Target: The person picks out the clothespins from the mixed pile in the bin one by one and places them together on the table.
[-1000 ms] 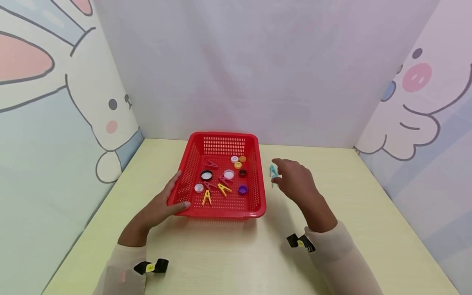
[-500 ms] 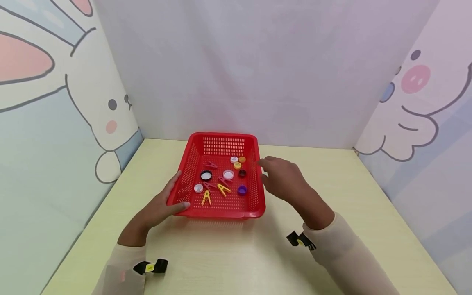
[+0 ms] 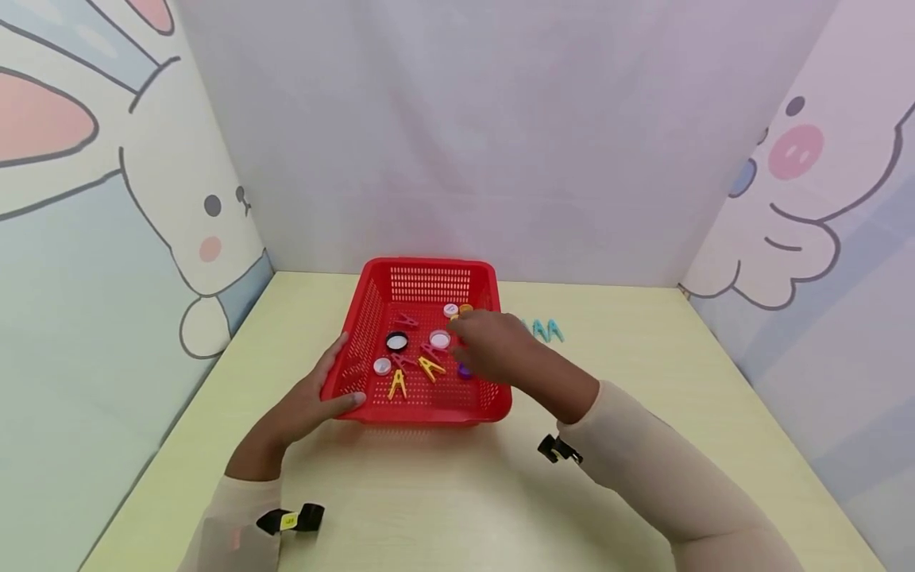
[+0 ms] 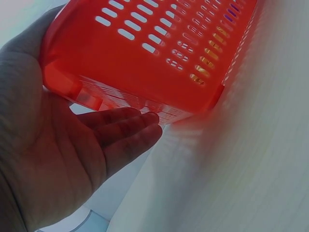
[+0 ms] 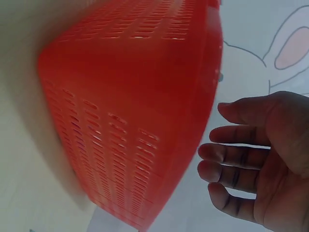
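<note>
A red plastic basket [image 3: 429, 411] stands on the table in the head view. My left hand [image 3: 314, 401] holds its near left corner, thumb over the rim and the other fingers along the outer wall. My right hand [image 3: 493, 345] is above the basket's right side, and in the right wrist view its fingers are loosely bent with nothing between them. Inside lie yellow clothespins [image 3: 431, 368], pink clothespins [image 3: 406, 320] and several bottle caps, among them a black-rimmed cap [image 3: 396, 342], a white cap [image 3: 439, 340] and a purple cap [image 3: 465, 371]. The right hand hides part of the contents.
Teal clothespins [image 3: 540, 330] lie in a row on the pale table [image 3: 629, 365], right of the basket; the right hand partly covers the leftmost. A plain wall [image 3: 443, 143] rises behind, and cartoon-printed panels [image 3: 86, 334] close both sides.
My right hand has left the teal clothespins and moved leftward over the basket's right rim. The teal clothespins now show beside the basket. The left hand has stayed on the corner.
</note>
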{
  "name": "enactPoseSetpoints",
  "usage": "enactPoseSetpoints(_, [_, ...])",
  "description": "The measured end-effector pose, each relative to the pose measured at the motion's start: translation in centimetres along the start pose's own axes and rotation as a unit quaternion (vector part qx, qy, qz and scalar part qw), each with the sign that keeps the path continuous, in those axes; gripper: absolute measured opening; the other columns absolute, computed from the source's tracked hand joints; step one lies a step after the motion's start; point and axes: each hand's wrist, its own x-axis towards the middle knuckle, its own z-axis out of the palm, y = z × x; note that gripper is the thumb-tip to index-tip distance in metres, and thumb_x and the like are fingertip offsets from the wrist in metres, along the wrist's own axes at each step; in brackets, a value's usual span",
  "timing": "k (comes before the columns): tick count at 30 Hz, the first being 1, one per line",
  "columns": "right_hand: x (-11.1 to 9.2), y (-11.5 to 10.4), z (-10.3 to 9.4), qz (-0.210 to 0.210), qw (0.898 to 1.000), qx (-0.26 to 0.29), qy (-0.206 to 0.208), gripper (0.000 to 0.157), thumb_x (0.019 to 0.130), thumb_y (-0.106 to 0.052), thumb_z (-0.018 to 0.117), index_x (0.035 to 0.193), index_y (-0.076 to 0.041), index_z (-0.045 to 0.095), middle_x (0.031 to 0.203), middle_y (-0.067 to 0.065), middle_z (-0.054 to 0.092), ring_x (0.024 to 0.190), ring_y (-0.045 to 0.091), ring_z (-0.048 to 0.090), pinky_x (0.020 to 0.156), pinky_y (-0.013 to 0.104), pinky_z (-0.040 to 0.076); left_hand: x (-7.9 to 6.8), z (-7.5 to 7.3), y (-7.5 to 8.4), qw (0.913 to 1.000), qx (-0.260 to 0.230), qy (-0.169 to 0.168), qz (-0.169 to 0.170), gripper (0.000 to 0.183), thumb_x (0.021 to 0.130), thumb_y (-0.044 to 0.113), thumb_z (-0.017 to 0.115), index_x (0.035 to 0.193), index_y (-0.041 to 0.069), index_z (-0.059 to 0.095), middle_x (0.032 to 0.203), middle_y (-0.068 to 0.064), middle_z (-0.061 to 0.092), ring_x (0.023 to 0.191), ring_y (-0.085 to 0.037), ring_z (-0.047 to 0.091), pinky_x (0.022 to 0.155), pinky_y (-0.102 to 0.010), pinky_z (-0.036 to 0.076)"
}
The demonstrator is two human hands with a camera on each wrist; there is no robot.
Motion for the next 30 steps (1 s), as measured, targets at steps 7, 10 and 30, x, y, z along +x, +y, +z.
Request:
enactPoseSetpoints(7, [2.1, 0.2, 2.0, -0.005, 0.997, 0.048, -0.060, 0.058, 0.083, -0.031, 0.097, 0.135, -0.016, 0.077, 0.128, 0.004, 0.080, 0.111, 0.020, 0.075, 0.091, 0.044, 0.069, -0.1, 0.0, 0.0, 1.0000, 0.003, 0.000, 0.000, 0.122, 0.092, 0.023, 0.085, 0.177, 0.030, -0.002, 0.167, -0.024, 0.035, 0.149, -0.052, 0.044, 0.091, -0.047, 0.069])
enactPoseSetpoints(10, [2.8, 0.3, 2.8, -0.008, 0.994, 0.063, -0.084, 0.056, 0.085, -0.029, 0.096, 0.136, -0.015, 0.077, 0.125, 0.004, 0.080, 0.106, 0.019, 0.074, 0.090, 0.042, 0.069, -0.2, 0.0, 0.1, 1.0000, 0.007, 0.000, 0.000, 0.122, 0.092, 0.024, 0.085, 0.177, 0.029, -0.001, 0.167, -0.025, 0.035, 0.149, -0.052, 0.044, 0.091, -0.047, 0.069])
enactPoseSetpoints(30, [5.4, -0.3, 5.9, -0.041, 0.984, 0.021, -0.173, 0.058, 0.089, -0.028, 0.091, 0.144, -0.023, 0.073, 0.124, 0.000, 0.079, 0.100, 0.017, 0.072, 0.095, 0.044, 0.068, 0.2, 0.2, 0.2, 0.9999, 0.009, 0.000, -0.006, 0.121, 0.092, 0.024, 0.084, 0.177, 0.030, -0.002, 0.168, -0.025, 0.035, 0.148, -0.052, 0.045, 0.092, -0.048, 0.069])
